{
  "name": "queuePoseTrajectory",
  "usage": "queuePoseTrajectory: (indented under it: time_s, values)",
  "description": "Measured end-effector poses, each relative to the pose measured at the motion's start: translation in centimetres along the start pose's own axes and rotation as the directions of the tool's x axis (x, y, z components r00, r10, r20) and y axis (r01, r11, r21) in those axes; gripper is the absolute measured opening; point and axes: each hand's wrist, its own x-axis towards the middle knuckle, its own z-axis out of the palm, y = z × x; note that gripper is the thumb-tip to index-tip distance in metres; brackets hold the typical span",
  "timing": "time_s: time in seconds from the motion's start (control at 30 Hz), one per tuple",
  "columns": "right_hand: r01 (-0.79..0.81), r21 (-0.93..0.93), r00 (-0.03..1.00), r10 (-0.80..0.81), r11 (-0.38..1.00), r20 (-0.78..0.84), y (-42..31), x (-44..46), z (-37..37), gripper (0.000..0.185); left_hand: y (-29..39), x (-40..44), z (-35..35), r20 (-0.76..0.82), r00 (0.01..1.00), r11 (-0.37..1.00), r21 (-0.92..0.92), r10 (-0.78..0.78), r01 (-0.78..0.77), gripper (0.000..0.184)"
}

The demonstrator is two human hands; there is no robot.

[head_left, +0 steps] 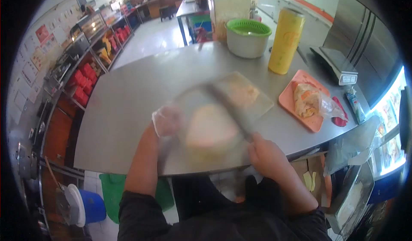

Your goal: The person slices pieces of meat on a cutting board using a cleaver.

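In my right hand (268, 153) is the handle of a long knife (229, 108), its dark blade slanting up and left over a pale cutting board (264, 103). My left hand (169, 120), in a clear plastic glove, is beside a large pale, rounded piece of food (212, 127) with a yellowish-green lower side. Motion smears the left fingers, so their grip and any contact are unclear. The food's kind is too blurred to name. A small tan heap of food (246, 95) lies on the board's far right part, beyond the blade.
On the steel table (116, 112), an orange tray (316, 126) holds bagged food (304, 103) at the right. Behind stand a tall yellow cylinder (285, 41) and a white tub with a green basket (248, 39). A scale (337, 63) and a tube (355, 106) sit far right.
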Motion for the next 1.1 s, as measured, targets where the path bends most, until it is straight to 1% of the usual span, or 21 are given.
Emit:
queuePoseTrajectory:
  time_s: [0.03, 0.1, 0.13, 0.17, 0.4, 0.43, 0.47, 0.5, 0.53, 0.57, 0.6, 0.67, 0.73, 0.8, 0.87, 0.9, 0.97, 1.0, 1.03, 1.07, 1.1]
  values:
    - [-0.01, 0.005, 1.0, 0.01, 1.0, 0.022, -0.4, -0.1, 1.0, 0.03, 0.9, -0.3, -0.4, 0.023, 0.999, 0.999, -0.02, 0.043, -0.043, 0.019]
    - [0.085, -0.179, 0.996, -0.076, 0.98, 0.055, -1.2, 0.7, 1.8, 0.03, 7.8, -0.3, -3.1, -0.023, 0.974, 0.971, -0.069, 0.227, -0.228, 0.021]
    - [0.12, -0.241, 0.992, -0.107, 0.963, 0.065, -1.8, 1.3, 2.0, 0.03, 10.1, 0.0, -4.2, -0.046, 0.966, 0.963, -0.077, 0.255, -0.257, 0.021]
    - [0.107, -0.24, 0.992, -0.087, 0.965, 0.093, -2.7, 1.6, 1.8, 0.029, 11.7, 0.3, -5.1, -0.064, 0.961, 0.958, -0.082, 0.27, -0.274, 0.022]
    - [-0.001, -0.24, 0.984, 0.044, 0.971, 0.174, -5.4, 1.8, 2.9, 0.019, 15.0, 0.8, -6.1, -0.009, 0.965, 0.961, -0.092, 0.261, -0.26, 0.023]
    - [-0.002, -0.239, 0.983, 0.045, 0.971, 0.176, -5.6, 2.0, 3.2, 0.019, 16.1, 1.4, -6.7, 0.145, 0.976, 0.986, -0.003, 0.163, -0.164, 0.021]
    - [-0.019, -0.312, 0.982, 0.077, 0.95, 0.174, -5.8, 2.1, 3.5, 0.017, 16.5, 1.8, -6.9, 0.288, 0.956, 0.992, 0.097, 0.051, -0.082, 0.019]
    - [-0.036, -0.384, 0.979, 0.111, 0.923, 0.174, -5.9, 2.1, 3.9, 0.015, 16.1, 1.5, -6.3, 0.296, 0.954, 0.993, 0.091, 0.052, -0.082, 0.019]
    - [-0.041, -0.385, 0.976, 0.119, 0.922, 0.181, -6.1, 2.4, 4.0, 0.015, 15.7, 1.0, -5.5, 0.137, 0.976, 0.983, 0.041, 0.17, -0.177, 0.016]
    - [-0.05, -0.381, 0.971, 0.135, 0.923, 0.199, -6.2, 2.9, 4.1, 0.016, 15.2, 0.8, -4.8, -0.035, 0.96, 0.961, 0.01, 0.277, -0.277, 0.012]
    - [-0.059, -0.379, 0.965, 0.15, 0.924, 0.215, -6.4, 3.5, 4.0, 0.017, 14.8, 0.8, -4.2, -0.038, 0.96, 0.96, 0.004, 0.279, -0.279, 0.012]
    - [-0.062, -0.371, 0.964, 0.153, 0.926, 0.219, -6.6, 4.7, 4.7, 0.017, 14.2, 0.7, -3.4, 0.048, 0.972, 0.973, -0.04, 0.229, -0.228, 0.011]
    - [-0.059, -0.367, 0.965, 0.148, 0.928, 0.219, -7.1, 6.2, 5.0, 0.017, 14.8, 0.6, -4.4, 0.079, 0.976, 0.979, -0.039, 0.203, -0.2, 0.013]
    - [-0.094, -0.164, 0.987, 0.114, 0.982, 0.117, -7.8, 8.1, 4.9, 0.018, 15.1, 0.8, -4.9, 0.121, 0.976, 0.983, -0.033, 0.183, -0.18, 0.016]
    - [-0.057, -0.147, 0.995, 0.068, 0.988, 0.072, -7.2, 9.8, 5.9, 0.018, 15.2, 1.0, -4.8, 0.166, 0.978, 0.988, 0.069, 0.124, -0.137, 0.017]
    - [-0.017, -0.134, 0.999, 0.02, 0.991, 0.025, -7.1, 10.1, 6.1, 0.018, 15.0, 0.9, -4.6, 0.172, 0.977, 0.987, 0.074, 0.127, -0.141, 0.017]
    - [-0.027, -0.11, 0.999, 0.029, 0.994, 0.024, -7.1, 9.6, 5.5, 0.018, 14.5, 0.7, -4.1, 0.035, 0.978, 0.978, -0.018, 0.208, -0.207, 0.018]
    - [-0.031, -0.098, 0.999, 0.033, 0.995, 0.025, -7.2, 9.3, 5.1, 0.018, 15.4, 1.1, -4.8, 0.037, 0.976, 0.977, -0.016, 0.213, -0.212, 0.018]
    - [-0.032, -0.098, 0.999, 0.034, 0.995, 0.021, -7.0, 8.5, 4.8, 0.018, 16.7, 1.7, -6.1, 0.187, 0.979, 0.997, -0.008, 0.079, -0.079, 0.018]
    - [-0.016, -0.09, 1.0, 0.016, 0.996, 0.001, -6.7, 7.3, 4.6, 0.017, 17.4, 2.0, -6.9, 0.329, 0.943, 0.998, 0.021, -0.058, 0.054, 0.019]
    - [0.0, -0.081, 1.0, -0.001, 0.997, -0.017, -6.4, 6.4, 4.4, 0.016, 17.3, 1.8, -6.9, 0.328, 0.943, 0.998, 0.02, -0.055, 0.051, 0.019]
